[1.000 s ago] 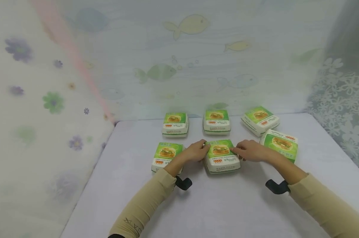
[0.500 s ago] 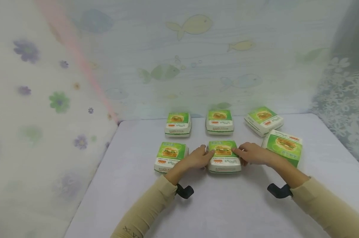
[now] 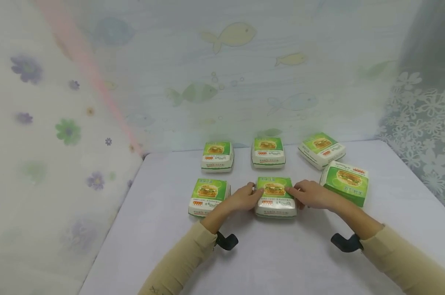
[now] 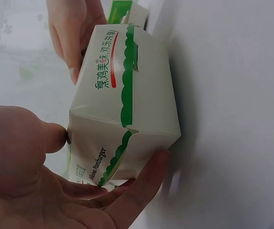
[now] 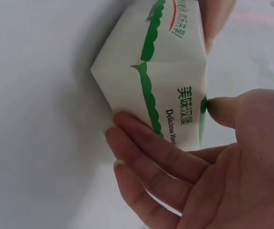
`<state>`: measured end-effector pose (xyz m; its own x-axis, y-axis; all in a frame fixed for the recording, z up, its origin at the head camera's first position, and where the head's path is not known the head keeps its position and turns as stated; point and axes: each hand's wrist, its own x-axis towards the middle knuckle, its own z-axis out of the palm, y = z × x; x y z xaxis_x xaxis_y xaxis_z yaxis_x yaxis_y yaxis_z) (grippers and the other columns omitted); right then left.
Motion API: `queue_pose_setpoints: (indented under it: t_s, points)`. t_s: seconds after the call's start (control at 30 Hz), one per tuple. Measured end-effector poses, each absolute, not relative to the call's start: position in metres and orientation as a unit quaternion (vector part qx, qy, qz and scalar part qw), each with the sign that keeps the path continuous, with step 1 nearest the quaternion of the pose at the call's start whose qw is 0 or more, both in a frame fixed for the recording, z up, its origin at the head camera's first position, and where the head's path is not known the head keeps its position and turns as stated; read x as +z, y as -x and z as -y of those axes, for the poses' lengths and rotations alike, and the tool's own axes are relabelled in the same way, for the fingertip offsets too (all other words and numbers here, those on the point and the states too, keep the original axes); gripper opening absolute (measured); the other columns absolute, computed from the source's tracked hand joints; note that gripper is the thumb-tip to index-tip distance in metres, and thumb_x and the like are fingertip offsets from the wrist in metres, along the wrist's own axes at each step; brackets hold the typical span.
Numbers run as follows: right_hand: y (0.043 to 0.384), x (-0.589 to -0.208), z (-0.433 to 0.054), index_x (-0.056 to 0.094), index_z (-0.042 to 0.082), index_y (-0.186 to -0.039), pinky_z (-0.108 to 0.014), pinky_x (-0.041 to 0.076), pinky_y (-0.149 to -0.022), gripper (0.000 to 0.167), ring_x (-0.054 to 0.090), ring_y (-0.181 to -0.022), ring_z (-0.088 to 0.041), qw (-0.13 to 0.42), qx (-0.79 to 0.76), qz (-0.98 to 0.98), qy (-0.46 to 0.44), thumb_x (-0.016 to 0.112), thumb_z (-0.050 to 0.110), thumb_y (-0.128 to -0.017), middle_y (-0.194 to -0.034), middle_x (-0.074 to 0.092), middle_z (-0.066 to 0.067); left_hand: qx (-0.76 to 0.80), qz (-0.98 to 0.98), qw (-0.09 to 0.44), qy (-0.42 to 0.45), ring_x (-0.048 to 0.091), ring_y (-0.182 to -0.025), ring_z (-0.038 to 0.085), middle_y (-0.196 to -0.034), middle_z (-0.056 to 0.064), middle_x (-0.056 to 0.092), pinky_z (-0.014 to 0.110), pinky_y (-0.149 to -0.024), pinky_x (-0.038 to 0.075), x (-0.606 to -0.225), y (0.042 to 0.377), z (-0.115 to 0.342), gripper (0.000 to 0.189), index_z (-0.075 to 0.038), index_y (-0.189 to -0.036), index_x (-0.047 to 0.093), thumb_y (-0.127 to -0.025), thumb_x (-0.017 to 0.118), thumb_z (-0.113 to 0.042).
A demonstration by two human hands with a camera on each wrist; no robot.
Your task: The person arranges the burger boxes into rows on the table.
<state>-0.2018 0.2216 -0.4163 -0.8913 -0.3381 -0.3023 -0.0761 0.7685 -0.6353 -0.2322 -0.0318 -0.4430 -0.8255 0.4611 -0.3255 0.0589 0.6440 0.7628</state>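
1 square green-and-white cardboard burger box (image 3: pixel 275 207) at front centre | opposite sides are grasped by fingers of left hand (image 3: pixel 244 197) and right hand (image 3: pixel 310 194) | 5 matching boxes (image 3: pixel 268 153) are set behind and beside it

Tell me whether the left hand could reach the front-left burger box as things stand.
Probably yes, though the left hand must first release its grip on the front-middle box. The front-left box sits close beside that hand, with nothing visible blocking the way.
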Motion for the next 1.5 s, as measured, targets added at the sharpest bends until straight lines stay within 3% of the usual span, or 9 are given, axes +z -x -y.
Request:
queue_pose_setpoints:
  t_s: [0.2, 0.5, 0.63, 0.73, 0.83, 1.03, 1.13, 1.23, 1.5]
  points:
    - [0.198, -0.416, -0.220, 0.068, -0.006, -0.111, -0.033, 0.050, -0.064, 0.052, 0.061, -0.073, -0.021, 0.202, -0.323, -0.918, 0.114, 0.046, 0.041, -0.109, -0.077, 0.068, -0.006, 0.391, -0.873, 0.246, -0.154, 0.056, -0.118, 0.027, -0.134, 0.020, 0.060, 0.045, -0.103, 0.047, -0.441, 0.226, 0.034, 0.072, 0.008, -0.155, 0.031, -0.109, 0.042, -0.046]
    - [0.199, -0.414, -0.221, 0.069, -0.003, -0.106, -0.033, 0.051, -0.066, 0.049, 0.063, -0.074, -0.020, 0.200, -0.315, -0.919, 0.129, 0.046, 0.040, -0.109, -0.080, 0.068, -0.005, 0.393, -0.874, 0.239, -0.154, 0.061, -0.098, 0.028, -0.113, 0.019, 0.062, 0.040, -0.084, 0.050, -0.435, 0.223, 0.037, 0.071, 0.011, -0.153, 0.030, -0.109, 0.043, -0.043]
    - [0.198, -0.405, -0.226, 0.067, -0.008, -0.116, -0.035, 0.052, -0.069, 0.052, 0.066, -0.078, -0.018, 0.191, -0.303, -0.923, 0.138, 0.046, 0.040, -0.109, -0.085, 0.071, -0.005, 0.367, -0.890, 0.207, -0.173, 0.059, -0.120, 0.035, -0.133, 0.026, 0.056, 0.047, -0.098, 0.050, -0.421, 0.224, 0.038, 0.071, 0.010, -0.155, 0.027, -0.109, 0.041, -0.043]
    - [0.196, -0.395, -0.232, 0.065, -0.009, -0.122, -0.036, 0.054, -0.071, 0.055, 0.067, -0.079, -0.018, 0.184, -0.295, -0.928, 0.137, 0.047, 0.041, -0.109, -0.087, 0.072, -0.006, 0.350, -0.897, 0.191, -0.191, 0.045, -0.140, 0.035, -0.148, 0.026, 0.046, 0.048, -0.112, 0.041, -0.409, 0.227, 0.037, 0.074, 0.006, -0.159, 0.021, -0.110, 0.038, -0.047]
    - [0.194, -0.384, -0.240, 0.064, -0.007, -0.124, -0.037, 0.055, -0.072, 0.055, 0.068, -0.082, -0.018, 0.175, -0.285, -0.933, 0.131, 0.049, 0.044, -0.108, -0.090, 0.073, -0.005, 0.351, -0.894, 0.180, -0.215, 0.041, -0.143, 0.036, -0.153, 0.027, 0.039, 0.049, -0.115, 0.039, -0.397, 0.229, 0.033, 0.076, 0.005, -0.160, 0.017, -0.110, 0.038, -0.047]
    - [0.196, -0.366, -0.262, 0.063, -0.004, -0.125, -0.039, 0.057, -0.074, 0.048, 0.069, -0.085, -0.020, 0.155, -0.273, -0.940, 0.137, 0.052, 0.039, -0.108, -0.095, 0.073, -0.003, 0.340, -0.894, 0.171, -0.235, 0.017, -0.156, 0.032, -0.167, 0.023, 0.019, 0.047, -0.124, 0.023, -0.381, 0.233, 0.013, 0.075, 0.002, -0.162, 0.014, -0.110, 0.040, -0.046]
    - [0.203, -0.360, -0.275, 0.061, -0.007, -0.129, -0.039, 0.057, -0.072, 0.047, 0.069, -0.087, -0.021, 0.143, -0.263, -0.944, 0.138, 0.051, 0.034, -0.108, -0.098, 0.073, -0.005, 0.325, -0.900, 0.162, -0.240, 0.014, -0.157, 0.029, -0.168, 0.019, 0.020, 0.046, -0.125, 0.020, -0.377, 0.236, -0.003, 0.074, -0.001, -0.163, 0.016, -0.110, 0.041, -0.046]
    - [0.212, -0.354, -0.288, 0.058, -0.010, -0.132, -0.042, 0.057, -0.073, 0.050, 0.070, -0.089, -0.023, 0.125, -0.245, -0.952, 0.132, 0.050, 0.034, -0.109, -0.103, 0.073, -0.012, 0.315, -0.904, 0.156, -0.242, 0.016, -0.157, 0.027, -0.167, 0.016, 0.024, 0.045, -0.125, 0.021, -0.375, 0.241, -0.020, 0.073, -0.003, -0.163, 0.019, -0.109, 0.041, -0.048]
    - [0.248, -0.351, -0.323, 0.054, -0.015, -0.131, -0.059, 0.054, -0.081, 0.048, 0.064, -0.101, -0.047, 0.070, -0.213, -0.969, 0.099, 0.050, 0.028, -0.108, -0.117, 0.063, -0.035, 0.346, -0.889, 0.176, -0.244, 0.047, -0.141, 0.026, -0.151, 0.015, 0.049, 0.038, -0.112, 0.043, -0.381, 0.257, -0.063, 0.069, -0.004, -0.160, 0.029, -0.108, 0.045, -0.048]
